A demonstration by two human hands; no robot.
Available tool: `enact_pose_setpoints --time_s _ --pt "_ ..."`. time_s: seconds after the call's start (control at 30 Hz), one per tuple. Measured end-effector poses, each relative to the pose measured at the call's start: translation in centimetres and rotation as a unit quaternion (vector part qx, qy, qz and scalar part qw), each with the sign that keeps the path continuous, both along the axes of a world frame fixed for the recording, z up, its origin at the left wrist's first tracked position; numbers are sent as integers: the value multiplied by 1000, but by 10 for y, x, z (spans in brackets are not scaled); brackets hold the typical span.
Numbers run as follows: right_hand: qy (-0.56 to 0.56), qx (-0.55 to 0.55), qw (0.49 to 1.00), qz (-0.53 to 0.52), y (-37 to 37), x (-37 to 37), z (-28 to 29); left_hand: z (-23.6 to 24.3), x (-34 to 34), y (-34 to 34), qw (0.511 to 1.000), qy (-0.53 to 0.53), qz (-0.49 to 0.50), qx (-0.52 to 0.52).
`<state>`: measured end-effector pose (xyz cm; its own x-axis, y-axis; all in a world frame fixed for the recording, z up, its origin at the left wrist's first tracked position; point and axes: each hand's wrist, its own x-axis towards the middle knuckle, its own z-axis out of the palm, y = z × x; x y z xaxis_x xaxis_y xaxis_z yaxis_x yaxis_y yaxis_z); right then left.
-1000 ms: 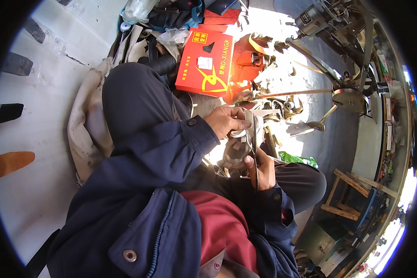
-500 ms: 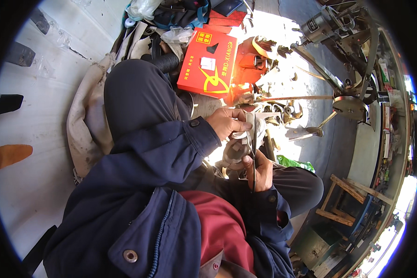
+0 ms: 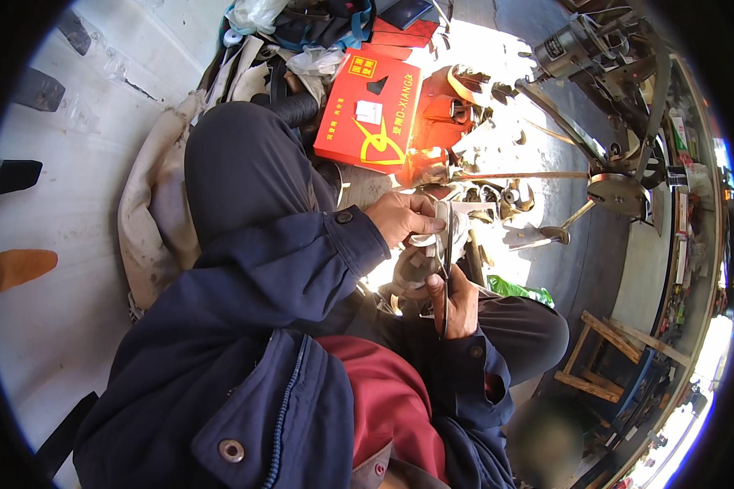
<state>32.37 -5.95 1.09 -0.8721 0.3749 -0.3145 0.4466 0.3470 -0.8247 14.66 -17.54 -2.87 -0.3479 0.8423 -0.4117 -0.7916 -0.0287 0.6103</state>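
Between my hands, over my lap, is a pale grey shoe-like piece with a light upper part. My left hand pinches its top end with thumb and fingers. Lower and to the right, my right hand grips a long, thin, dark edge running along the piece's right side; I cannot make out whether this is part of the shoe or a separate strip or tool. Sunlit scraps and parts lie just beyond my hands.
A red box lies ahead among bags and red pieces. A metal machine stands at the upper right, a wooden stool at the lower right, a shelf along the right edge. A beige cloth lies by my left leg; a green bag is beside my right knee.
My hands keep almost the same grip and place on the piece. The view has shifted slightly, so the surroundings sit a little differently in the picture.
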Motion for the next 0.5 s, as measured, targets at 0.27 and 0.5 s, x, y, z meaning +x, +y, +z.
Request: enact_pose_setpoints --time_s 0.27,0.5 --pt "5 19 1000 -14 -3 0 1 2 1 0 1000 16 7 -16" --pt "32 9 999 -18 -2 3 -8 3 1 1 1000 2 10 -17"
